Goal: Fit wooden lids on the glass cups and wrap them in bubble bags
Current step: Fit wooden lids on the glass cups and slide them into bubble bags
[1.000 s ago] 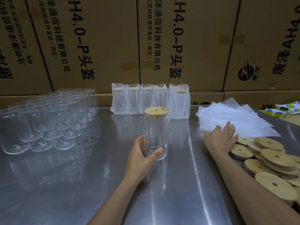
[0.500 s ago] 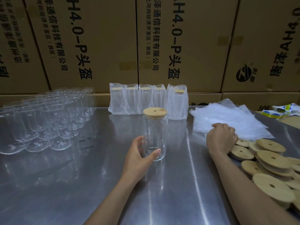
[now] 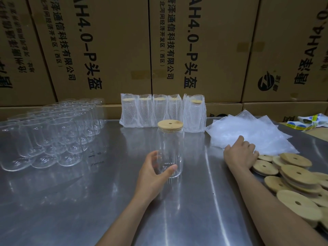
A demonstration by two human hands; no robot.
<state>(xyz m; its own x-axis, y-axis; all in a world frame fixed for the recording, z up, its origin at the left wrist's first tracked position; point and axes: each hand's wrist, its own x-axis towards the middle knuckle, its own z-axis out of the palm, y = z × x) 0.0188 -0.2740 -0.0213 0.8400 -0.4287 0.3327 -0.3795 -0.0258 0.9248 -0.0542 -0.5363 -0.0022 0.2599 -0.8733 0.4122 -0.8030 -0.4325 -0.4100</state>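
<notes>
A clear glass cup [image 3: 170,148] stands upright at the middle of the steel table [image 3: 88,201], with a round wooden lid [image 3: 170,124] seated on its mouth. My left hand [image 3: 154,172] holds the cup near its base, thumb in front, fingers behind the glass. My right hand [image 3: 239,153] has its fingers curled on the near edge of the pile of bubble bags [image 3: 252,134], pinching the bag material. Loose wooden lids [image 3: 298,176] lie heaped by my right forearm.
Several bare glass cups [image 3: 48,135] crowd the table's left side. Several wrapped, lidded cups [image 3: 159,110] stand in a row at the back. Cardboard boxes [image 3: 110,50] wall off the rear. Sticker sheets [image 3: 308,121] lie at the far right.
My right hand went from lying flat on the bubble bags to curling its fingers on their near edge. The left hand and the cup have stayed put.
</notes>
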